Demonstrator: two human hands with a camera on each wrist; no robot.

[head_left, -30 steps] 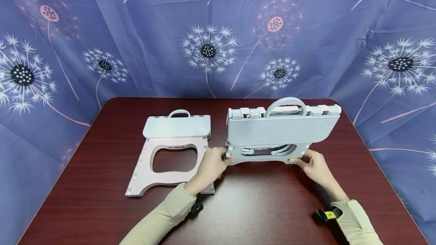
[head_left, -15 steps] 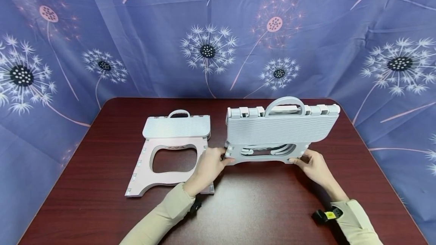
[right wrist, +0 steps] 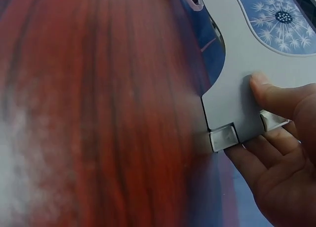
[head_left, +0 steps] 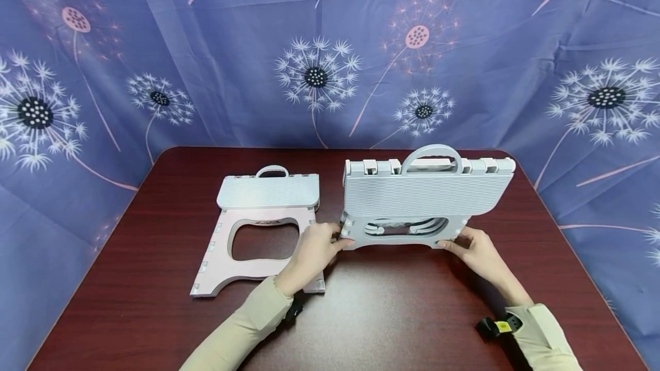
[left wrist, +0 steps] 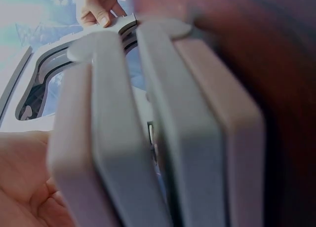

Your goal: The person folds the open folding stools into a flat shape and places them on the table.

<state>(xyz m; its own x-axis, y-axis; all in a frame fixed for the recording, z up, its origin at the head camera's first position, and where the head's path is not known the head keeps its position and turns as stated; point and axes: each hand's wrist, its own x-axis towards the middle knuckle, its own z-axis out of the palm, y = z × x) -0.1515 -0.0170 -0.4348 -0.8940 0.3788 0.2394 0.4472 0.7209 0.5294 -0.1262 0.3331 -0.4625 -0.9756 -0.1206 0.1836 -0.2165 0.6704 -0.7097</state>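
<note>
A pale grey folding step stool [head_left: 417, 196] stands partly folded on its legs at the right of the table, its handle loop uppermost in the head view. My left hand [head_left: 314, 253] grips the foot of its left leg. On the opposite side my right hand [head_left: 476, 253] pinches the right leg low down, thumb in front. Several leg panels [left wrist: 197, 123] show end-on in the left wrist view, with narrow gaps between them. In the right wrist view the right thumb [right wrist: 276, 96] presses the panel's face, while the fingers lie behind its edge.
Left of the stool a second folding stool, pale pink with a light grey top [head_left: 268, 192], lies folded flat; my left forearm crosses its lower right corner. Both are on a dark red-brown table [head_left: 392, 314]. Behind hangs a blue cloth [head_left: 242, 62] printed with dandelions.
The grey stool's top and handle sit very slightly higher than before. Both hands keep their hold on the legs, and the pink stool has stayed put.
</note>
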